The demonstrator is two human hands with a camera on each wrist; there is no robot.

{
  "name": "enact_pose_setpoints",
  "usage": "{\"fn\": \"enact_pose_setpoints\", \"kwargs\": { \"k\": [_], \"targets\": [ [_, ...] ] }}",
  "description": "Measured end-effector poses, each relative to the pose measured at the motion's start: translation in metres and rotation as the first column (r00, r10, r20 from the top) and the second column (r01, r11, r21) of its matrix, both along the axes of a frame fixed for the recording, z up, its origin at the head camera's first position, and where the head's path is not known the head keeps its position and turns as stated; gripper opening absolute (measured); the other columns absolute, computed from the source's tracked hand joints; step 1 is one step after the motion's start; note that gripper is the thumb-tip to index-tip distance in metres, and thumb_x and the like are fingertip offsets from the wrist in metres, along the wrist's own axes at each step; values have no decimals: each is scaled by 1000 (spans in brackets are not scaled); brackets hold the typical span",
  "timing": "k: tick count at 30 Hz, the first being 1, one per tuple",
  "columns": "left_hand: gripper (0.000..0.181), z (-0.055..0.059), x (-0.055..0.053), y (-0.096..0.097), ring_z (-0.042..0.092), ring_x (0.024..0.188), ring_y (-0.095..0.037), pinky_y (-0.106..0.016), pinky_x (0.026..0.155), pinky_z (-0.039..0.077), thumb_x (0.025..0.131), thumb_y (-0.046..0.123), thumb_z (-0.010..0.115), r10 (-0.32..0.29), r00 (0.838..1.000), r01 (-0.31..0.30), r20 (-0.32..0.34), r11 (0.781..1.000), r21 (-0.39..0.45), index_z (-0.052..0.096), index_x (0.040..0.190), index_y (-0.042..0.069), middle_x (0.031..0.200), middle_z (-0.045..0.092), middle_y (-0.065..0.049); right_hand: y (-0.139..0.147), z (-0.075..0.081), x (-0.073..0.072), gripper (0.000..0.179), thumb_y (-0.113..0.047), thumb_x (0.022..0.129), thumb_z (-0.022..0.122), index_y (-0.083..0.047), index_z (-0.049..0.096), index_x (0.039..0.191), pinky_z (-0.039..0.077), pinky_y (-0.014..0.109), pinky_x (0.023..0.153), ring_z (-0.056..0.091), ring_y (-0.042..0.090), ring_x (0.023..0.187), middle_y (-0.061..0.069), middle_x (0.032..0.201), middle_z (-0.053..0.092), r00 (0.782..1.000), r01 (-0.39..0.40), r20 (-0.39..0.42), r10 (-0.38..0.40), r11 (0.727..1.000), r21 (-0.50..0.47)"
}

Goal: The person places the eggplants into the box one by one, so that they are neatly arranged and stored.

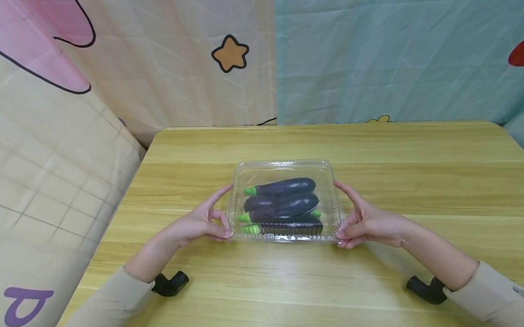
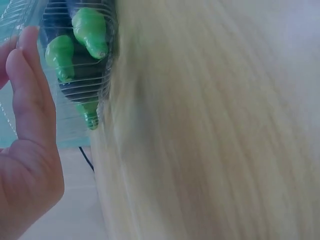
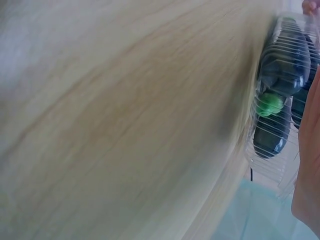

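A clear plastic clamshell box [image 1: 327, 177] with a ribbed rim sits mid-table in the head view, its lid down. Inside lie several dark purple eggplants [image 1: 285, 187] with bright green stem ends. My left hand [image 1: 200, 222] grips the box's left side, thumb near the front corner and a finger stretched toward the back. On the opposite side, my right hand [image 1: 368, 223] holds the box the same way. The left wrist view shows green stem ends [image 2: 91, 32] through the ribbed wall. Whether the box's underside touches the table cannot be told.
The box is over a wood-grain table [image 1: 286, 290]. Behind it hangs a printed curtain [image 1: 372, 54], and another patterned cloth [image 1: 45, 184] lines the left side. A black curved piece [image 1: 171, 285] shows by the left wrist, and a similar black piece [image 1: 426, 289] by the right.
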State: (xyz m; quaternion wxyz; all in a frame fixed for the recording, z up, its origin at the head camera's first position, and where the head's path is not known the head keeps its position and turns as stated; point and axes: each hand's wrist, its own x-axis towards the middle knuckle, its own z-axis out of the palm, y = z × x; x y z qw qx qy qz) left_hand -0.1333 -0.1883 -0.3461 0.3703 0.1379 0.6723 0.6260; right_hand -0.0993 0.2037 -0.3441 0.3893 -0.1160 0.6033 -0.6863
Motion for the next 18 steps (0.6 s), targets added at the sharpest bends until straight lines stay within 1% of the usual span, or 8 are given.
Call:
{"fn": "enact_pose_setpoints", "kwargs": {
  "k": [3, 9, 18],
  "targets": [
    [106, -3, 0, 0, 64, 70, -20, -34, 69, 56, 76, -9, 64, 5, 1000, -5, 3, 1000, 13, -3, 150, 26, 75, 57, -8, 0, -1, 0, 111, 8, 84, 59, -37, -23, 143, 56, 39, 73, 67, 28, 78, 16, 86, 66, 1000, -2, 3, 2, 1000, 2],
    [107, -3, -1, 1, 64, 67, -19, -35, 70, 57, 76, -9, 64, -4, 1000, 4, 14, 1000, 26, -5, 150, 25, 76, 56, -9, 0, -3, 1, 112, 8, 83, 60, -39, -23, 143, 56, 39, 73, 67, 26, 77, 15, 86, 66, 1000, 10, 7, -10, 1000, 7],
    [107, -4, -2, 1, 64, 66, -19, -36, 70, 57, 76, -10, 62, -2, 1000, 1, 27, 999, 36, -6, 150, 27, 75, 57, -8, -2, -4, 1, 112, 12, 82, 58, -36, -22, 144, 57, 35, 69, 67, 23, 73, 13, 81, 66, 999, 34, 15, -34, 999, -36]
  ]
}}
